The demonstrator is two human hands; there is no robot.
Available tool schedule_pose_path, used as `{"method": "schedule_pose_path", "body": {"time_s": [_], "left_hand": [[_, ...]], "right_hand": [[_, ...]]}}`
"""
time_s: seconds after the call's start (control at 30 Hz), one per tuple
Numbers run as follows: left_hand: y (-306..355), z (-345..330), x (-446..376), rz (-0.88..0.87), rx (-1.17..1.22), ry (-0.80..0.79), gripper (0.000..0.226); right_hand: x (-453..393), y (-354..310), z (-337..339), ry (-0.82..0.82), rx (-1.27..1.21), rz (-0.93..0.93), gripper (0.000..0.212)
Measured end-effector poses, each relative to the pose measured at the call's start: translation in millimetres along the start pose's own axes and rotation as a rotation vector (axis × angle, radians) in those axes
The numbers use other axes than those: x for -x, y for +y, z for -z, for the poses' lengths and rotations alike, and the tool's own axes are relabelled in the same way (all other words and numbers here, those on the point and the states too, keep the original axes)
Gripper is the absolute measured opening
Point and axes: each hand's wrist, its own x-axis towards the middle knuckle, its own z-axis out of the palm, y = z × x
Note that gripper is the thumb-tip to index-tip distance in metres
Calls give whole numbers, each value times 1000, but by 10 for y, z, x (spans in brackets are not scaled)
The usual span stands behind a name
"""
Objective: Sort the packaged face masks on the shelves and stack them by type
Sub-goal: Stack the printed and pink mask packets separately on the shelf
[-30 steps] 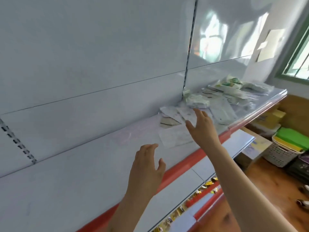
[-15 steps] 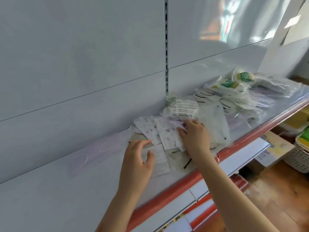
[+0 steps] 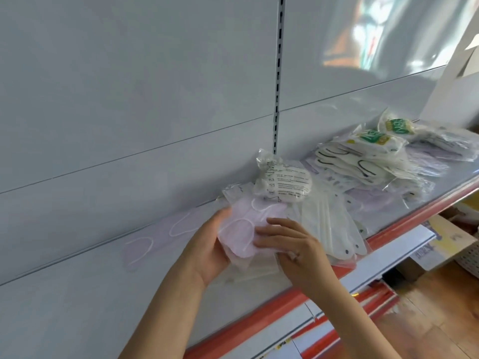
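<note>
Pink mask packet (image 3: 241, 229): was lifted just above the shelf (image 3: 77, 301) between both hands; half a second before, no pink packet was held and printed packets lay flat there.
Left hand (image 3: 207, 251): cupped the packet from the left and beneath, thumb up along its edge, its grip curled round the packet; earlier it lay palm down on a flat white packet.
Right hand (image 3: 293, 251): lay over the packet's right side, fingers (image 3: 274, 222) spread on its top face and the thumb under, so its grip was clamped on the same packet; earlier it pressed the printed packets with bent fingers.
Crumpled printed bag (image 3: 283, 181): sat just behind the held packet, against the back panel (image 3: 129, 99), where it was before.
White mask packets (image 3: 326, 224): were fanned on the shelf just right of the hands, reaching the red shelf edge (image 3: 414, 218).
Packets with black ear loops (image 3: 363, 167): were piled further right, with green-labelled packs (image 3: 373, 137) on top.
Pale purple packets (image 3: 427, 154): lay at the far right of the shelf.
View: had drawn closer and turned a little left since the earlier frame.
</note>
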Motion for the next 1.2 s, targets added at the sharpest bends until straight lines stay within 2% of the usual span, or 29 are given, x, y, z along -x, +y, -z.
{"method": "schedule_pose_path", "body": {"time_s": [0.1,0.13,0.17,0.23,0.27,0.3,0.33,0.37,0.4,0.43,0.47,0.53,0.63,0.7,0.73,0.77,0.87,1.0,1.1,1.17,1.2], "left_hand": [[-47,131,0,-33,-177,135,35],[-48,193,25,-64,-200,142,32],[-39,262,69,-102,-212,136,29],[-14,402,199,-171,-228,113,27],[-13,472,271,-193,-236,99,26],[-26,547,345,-207,-245,94,26],[-43,613,424,-213,-268,94,28],[-64,685,503,-221,-318,92,31],[-83,753,586,-231,-390,92,32],[-91,823,666,-243,-459,92,30],[-84,889,754,-256,-499,98,28],[-43,1012,903,-264,-478,122,25],[27,1172,1040,-242,-352,170,35],[53,1288,1089,-268,-319,267,37],[64,1348,1116,-296,-309,338,35],[76,1426,1148,-325,-300,416,33],[130,1630,1282,-366,-278,571,33],[141,1763,1449,-354,-309,556,45],[115,1896,1515,-399,-293,628,32],[130,2047,1582,-424,-206,720,26],[145,2123,1618,-427,-175,753,25]], "right_hand": [[70,-170,72,-237,-198,-125,43],[96,-254,66,-230,-254,-196,48],[127,-330,42,-152,-311,-298,59],[113,-480,-27,104,-441,-592,78],[68,-548,-67,163,-580,-730,83],[16,-595,-116,162,-742,-840,84],[-36,-632,-168,121,-871,-900,73],[-90,-671,-225,61,-930,-907,52],[-141,-702,-299,24,-919,-871,31],[-192,-743,-371,23,-870,-837,20],[-240,-788,-433,35,-822,-813,19],[-307,-815,-570,6,-760,-772,24],[-382,-846,-802,-206,-754,-742,32],[-413,-897,-971,-306,-704,-718,55],[-437,-896,-1055,-306,-644,-694,70],[-465,-897,-1132,-284,-563,-675,77],[-549,-976,-1308,-213,-362,-570,48],[-669,-1345,-1653,-311,-268,-327,45],[-800,-1405,-1890,-355,-221,-230,40],[-975,-1186,-1919,-373,-7,-162,27],[-1071,-1060,-1896,-455,199,-122,31]]}}
